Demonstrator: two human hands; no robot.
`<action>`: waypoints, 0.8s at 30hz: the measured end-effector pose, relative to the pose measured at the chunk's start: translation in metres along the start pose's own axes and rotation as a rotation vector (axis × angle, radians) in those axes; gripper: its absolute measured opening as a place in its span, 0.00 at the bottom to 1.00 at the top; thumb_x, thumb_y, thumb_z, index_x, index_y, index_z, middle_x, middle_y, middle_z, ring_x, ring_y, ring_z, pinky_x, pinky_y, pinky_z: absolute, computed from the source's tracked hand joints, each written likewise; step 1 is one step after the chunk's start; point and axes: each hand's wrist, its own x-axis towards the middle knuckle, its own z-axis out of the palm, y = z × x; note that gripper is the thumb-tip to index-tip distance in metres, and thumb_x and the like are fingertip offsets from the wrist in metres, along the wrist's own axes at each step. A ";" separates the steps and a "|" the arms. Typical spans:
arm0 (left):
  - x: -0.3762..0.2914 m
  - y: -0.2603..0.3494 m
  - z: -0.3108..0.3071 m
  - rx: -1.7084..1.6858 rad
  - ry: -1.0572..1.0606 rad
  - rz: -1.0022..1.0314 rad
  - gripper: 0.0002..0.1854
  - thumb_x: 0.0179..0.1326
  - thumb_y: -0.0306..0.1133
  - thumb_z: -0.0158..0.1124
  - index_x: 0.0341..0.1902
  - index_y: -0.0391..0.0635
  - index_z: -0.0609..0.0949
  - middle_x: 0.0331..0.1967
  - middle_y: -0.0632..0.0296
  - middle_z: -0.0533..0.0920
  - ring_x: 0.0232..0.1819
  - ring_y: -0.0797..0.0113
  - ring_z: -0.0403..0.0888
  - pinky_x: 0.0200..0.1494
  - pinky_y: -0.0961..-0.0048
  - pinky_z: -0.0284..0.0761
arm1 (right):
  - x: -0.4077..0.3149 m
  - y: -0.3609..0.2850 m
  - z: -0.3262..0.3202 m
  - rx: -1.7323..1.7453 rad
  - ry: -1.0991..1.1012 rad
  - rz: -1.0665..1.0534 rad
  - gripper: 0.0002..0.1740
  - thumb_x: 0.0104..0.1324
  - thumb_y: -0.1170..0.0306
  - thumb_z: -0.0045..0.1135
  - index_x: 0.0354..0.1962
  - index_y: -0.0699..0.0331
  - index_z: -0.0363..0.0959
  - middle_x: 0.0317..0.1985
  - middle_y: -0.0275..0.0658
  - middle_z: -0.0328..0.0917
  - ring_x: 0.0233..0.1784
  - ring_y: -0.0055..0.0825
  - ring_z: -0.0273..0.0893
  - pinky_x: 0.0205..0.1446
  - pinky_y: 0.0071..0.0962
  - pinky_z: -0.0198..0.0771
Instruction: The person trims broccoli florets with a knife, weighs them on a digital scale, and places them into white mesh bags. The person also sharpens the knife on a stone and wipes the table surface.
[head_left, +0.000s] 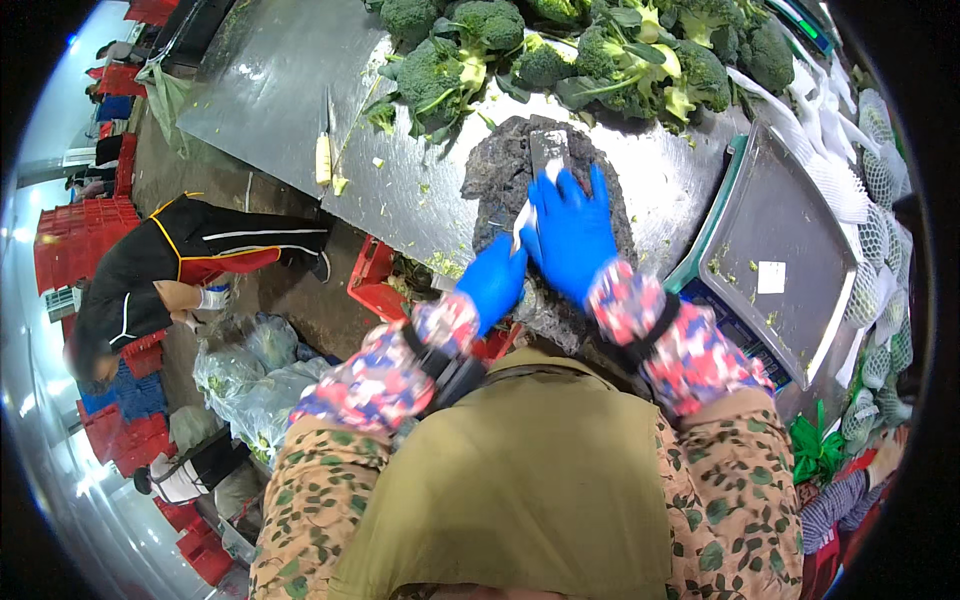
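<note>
A crumpled dark grey cloth or mat (501, 161) lies on the metal table before me. On it rests a narrow flat dark block (550, 142) with a whitish worn surface, possibly a whetstone. My right hand (574, 236), in a blue glove, lies palm down over the block's near end, fingers somewhat spread. Beside it my left hand (491, 281), also gloved in blue, is closed around a slim white piece (524, 223), perhaps a knife handle. Fingers hide most of that piece, and the hands are slightly blurred.
Broccoli heads (431, 79) are piled along the table's far side. A knife with a yellow handle (323, 159) lies at left. To the right stands a weighing scale (780, 255), with white foam netting (877, 247) beyond. A person in black (142, 262) bends over at left.
</note>
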 end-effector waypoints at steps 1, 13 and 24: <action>-0.009 0.002 -0.001 0.107 -0.071 -0.036 0.21 0.69 0.43 0.47 0.52 0.34 0.70 0.42 0.34 0.78 0.47 0.35 0.76 0.48 0.50 0.70 | -0.012 -0.002 -0.002 -0.003 -0.098 -0.026 0.30 0.62 0.56 0.53 0.56 0.67 0.69 0.60 0.48 0.67 0.70 0.45 0.56 0.73 0.63 0.34; -0.005 -0.001 0.003 0.066 0.085 0.116 0.25 0.71 0.50 0.44 0.44 0.35 0.72 0.38 0.31 0.76 0.43 0.35 0.76 0.44 0.49 0.68 | -0.019 0.003 0.008 0.012 0.039 -0.057 0.27 0.65 0.58 0.50 0.55 0.69 0.69 0.59 0.50 0.69 0.69 0.46 0.58 0.73 0.61 0.35; -0.003 0.001 -0.002 0.096 0.212 0.156 0.21 0.70 0.46 0.46 0.47 0.37 0.72 0.39 0.33 0.78 0.42 0.32 0.75 0.43 0.47 0.70 | -0.014 0.014 0.026 -0.110 0.176 -0.091 0.25 0.65 0.59 0.50 0.54 0.65 0.70 0.60 0.42 0.69 0.66 0.41 0.61 0.73 0.59 0.38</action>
